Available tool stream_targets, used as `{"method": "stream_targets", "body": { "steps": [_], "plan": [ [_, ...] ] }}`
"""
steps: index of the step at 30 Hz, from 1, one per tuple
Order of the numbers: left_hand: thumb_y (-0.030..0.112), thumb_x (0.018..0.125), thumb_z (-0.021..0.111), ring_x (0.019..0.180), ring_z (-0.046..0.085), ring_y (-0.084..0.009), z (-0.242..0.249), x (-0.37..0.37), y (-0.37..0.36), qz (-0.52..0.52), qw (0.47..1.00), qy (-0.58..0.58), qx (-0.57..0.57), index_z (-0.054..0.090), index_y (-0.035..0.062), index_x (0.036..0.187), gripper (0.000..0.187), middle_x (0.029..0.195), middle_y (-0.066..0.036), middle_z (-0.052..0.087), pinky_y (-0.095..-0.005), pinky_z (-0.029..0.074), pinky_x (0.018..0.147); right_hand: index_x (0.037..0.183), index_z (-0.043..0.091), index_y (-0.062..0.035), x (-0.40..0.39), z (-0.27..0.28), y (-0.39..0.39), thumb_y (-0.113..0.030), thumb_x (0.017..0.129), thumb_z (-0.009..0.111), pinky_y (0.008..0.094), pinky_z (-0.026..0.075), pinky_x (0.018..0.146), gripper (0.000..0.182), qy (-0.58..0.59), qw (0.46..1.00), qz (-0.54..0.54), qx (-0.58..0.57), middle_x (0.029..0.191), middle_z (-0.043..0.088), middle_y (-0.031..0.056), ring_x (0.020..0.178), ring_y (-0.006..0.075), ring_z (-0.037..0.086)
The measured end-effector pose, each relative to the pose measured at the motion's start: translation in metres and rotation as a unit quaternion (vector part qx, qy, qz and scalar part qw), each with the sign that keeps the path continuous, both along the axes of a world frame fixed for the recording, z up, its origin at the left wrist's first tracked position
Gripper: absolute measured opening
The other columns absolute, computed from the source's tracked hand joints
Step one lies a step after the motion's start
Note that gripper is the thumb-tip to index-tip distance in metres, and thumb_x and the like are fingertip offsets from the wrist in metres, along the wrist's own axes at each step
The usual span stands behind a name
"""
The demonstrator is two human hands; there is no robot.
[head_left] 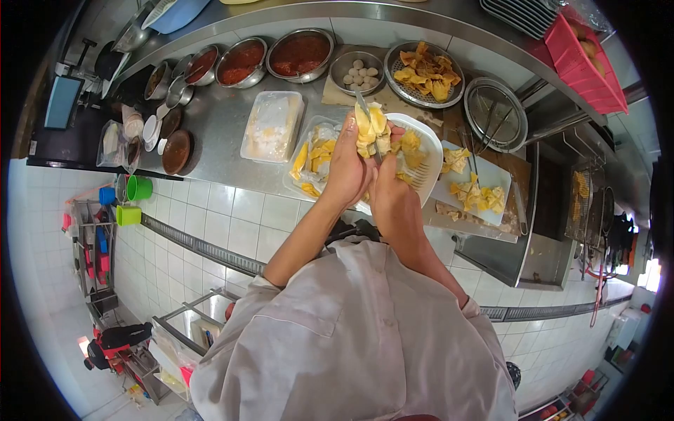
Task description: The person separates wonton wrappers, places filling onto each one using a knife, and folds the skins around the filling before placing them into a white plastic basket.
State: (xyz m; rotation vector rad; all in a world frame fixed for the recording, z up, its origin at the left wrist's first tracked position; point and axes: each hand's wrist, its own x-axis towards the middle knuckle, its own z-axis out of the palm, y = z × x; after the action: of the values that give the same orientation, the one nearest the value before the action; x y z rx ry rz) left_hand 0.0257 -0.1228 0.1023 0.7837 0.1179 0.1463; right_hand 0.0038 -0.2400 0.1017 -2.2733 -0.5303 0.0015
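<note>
White container [434, 156] holds yellow pieces [411, 151]; steel bowl [338, 67] holds pale balls [360, 74].

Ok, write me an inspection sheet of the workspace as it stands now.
Surface: steel counter, crowded along the wall side.
Job's things: yellow folded piece with a metal blade against it; similar pieces on the white board.
Clutter: bowls of red food, pale balls in a bowl, golden pieces on a perforated tray.
Hands: left hand holds the piece; right hand grips the blade's lower end.
Cables: red strand hangs far right; cannot tell whether it's a cable.
Surroundings: tiled floor, person lower left.
</note>
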Motion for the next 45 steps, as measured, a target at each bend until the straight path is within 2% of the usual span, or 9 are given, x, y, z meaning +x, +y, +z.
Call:
{"method": "stream_targets", "body": {
  "steps": [5,14,23,26,29,32,38,42,45],
  "plan": [
    [0.045,0.117,0.012,0.125,0.064,-0.0287,0.001,-0.003,-0.006,-0.014,0.999,0.024,0.041,0.058,0.0001,0.133,0.066,0.135,-0.021,0.064,-0.0431,0.046,0.116,0.109,0.047,-0.0026,0.004,-0.026,0.006,-0.023,0.108,0.058,0.0542,0.054,0.056,0.023,-0.044,0.999,-0.006,-0.003,0.068,0.067,0.0223,0.065,0.0457,0.069],
    [0.029,0.115,0.035,0.124,0.065,-0.0289,-0.011,-0.010,0.014,-0.025,0.998,-0.050,-0.039,0.051,0.0018,0.131,0.035,0.130,-0.019,0.064,-0.0450,0.048,0.115,0.128,0.046,0.0014,0.001,-0.021,0.002,-0.022,0.107,0.057,0.0557,0.056,0.060,0.033,-0.005,0.997,0.048,0.059,0.072,0.070,0.0247,0.068,0.0463,0.071],
    [0.034,0.113,0.041,0.127,0.060,-0.0274,-0.032,-0.012,0.023,-0.029,0.994,-0.031,-0.097,0.049,0.0048,0.144,0.043,0.136,-0.014,0.062,-0.0438,0.045,0.114,0.136,0.043,0.0047,0.000,-0.016,0.001,-0.022,0.108,0.054,0.0575,0.056,0.065,0.040,0.076,0.995,0.064,-0.011,0.076,0.070,0.0274,0.072,0.0480,0.071],
    [0.033,0.114,0.045,0.125,0.062,-0.0231,-0.033,-0.015,0.026,-0.035,0.997,-0.007,-0.061,0.051,0.0033,0.145,0.043,0.136,-0.013,0.065,-0.0399,0.048,0.112,0.139,0.044,0.0042,0.003,-0.026,0.001,-0.020,0.109,0.052,0.0588,0.055,0.066,0.040,0.068,0.993,0.081,0.060,0.079,0.071,0.0276,0.073,0.0488,0.070],
    [0.030,0.114,0.049,0.124,0.064,-0.0181,-0.036,-0.020,0.035,0.000,0.967,0.047,0.250,0.054,0.0008,0.144,0.042,0.134,-0.012,0.069,-0.0356,0.050,0.109,0.146,0.043,0.0030,0.007,-0.019,-0.001,-0.020,0.109,0.050,0.0591,0.053,0.067,0.043,0.036,0.991,0.079,-0.099,0.083,0.072,0.0286,0.076,0.0491,0.070],
    [0.028,0.115,0.047,0.125,0.064,-0.0179,-0.046,-0.023,0.043,0.004,0.974,0.054,0.222,0.054,-0.0023,0.145,0.043,0.136,-0.014,0.069,-0.0348,0.051,0.109,0.151,0.042,0.0015,0.009,-0.053,0.000,-0.021,0.110,0.050,0.0528,0.053,0.062,0.048,0.025,0.992,0.124,0.000,0.078,0.069,0.0241,0.065,0.0415,0.069],
    [0.035,0.117,0.038,0.120,0.068,-0.0213,-0.070,-0.024,0.064,-0.042,0.998,0.049,0.019,0.052,-0.0033,0.143,0.048,0.137,-0.016,0.067,-0.0352,0.055,0.104,0.141,0.050,0.0038,0.006,-0.034,0.010,-0.025,0.111,0.050,0.0406,0.050,0.058,0.041,0.358,0.907,0.109,0.193,0.071,0.055,0.0102,0.053,0.0236,0.052],
    [0.031,0.117,0.035,0.131,0.063,-0.0274,-0.081,-0.028,0.075,-0.070,0.996,0.048,0.023,0.042,-0.0091,0.150,0.052,0.147,-0.022,0.061,-0.0400,0.049,0.115,0.136,0.049,0.0039,0.007,-0.048,0.021,-0.024,0.111,0.050,0.0495,0.052,0.065,0.038,0.212,0.969,0.109,0.060,0.078,0.065,0.0188,0.064,0.0367,0.064],
    [0.025,0.114,0.050,0.123,0.066,-0.0224,-0.096,-0.032,0.078,-0.014,0.960,0.081,0.267,0.045,-0.0088,0.147,0.048,0.141,-0.018,0.065,-0.0362,0.053,0.107,0.127,0.052,0.0021,0.003,-0.058,0.032,-0.023,0.110,0.051,0.0553,0.051,0.070,0.030,0.069,0.991,0.090,-0.071,0.086,0.070,0.0252,0.076,0.0470,0.068]
  ]
}}
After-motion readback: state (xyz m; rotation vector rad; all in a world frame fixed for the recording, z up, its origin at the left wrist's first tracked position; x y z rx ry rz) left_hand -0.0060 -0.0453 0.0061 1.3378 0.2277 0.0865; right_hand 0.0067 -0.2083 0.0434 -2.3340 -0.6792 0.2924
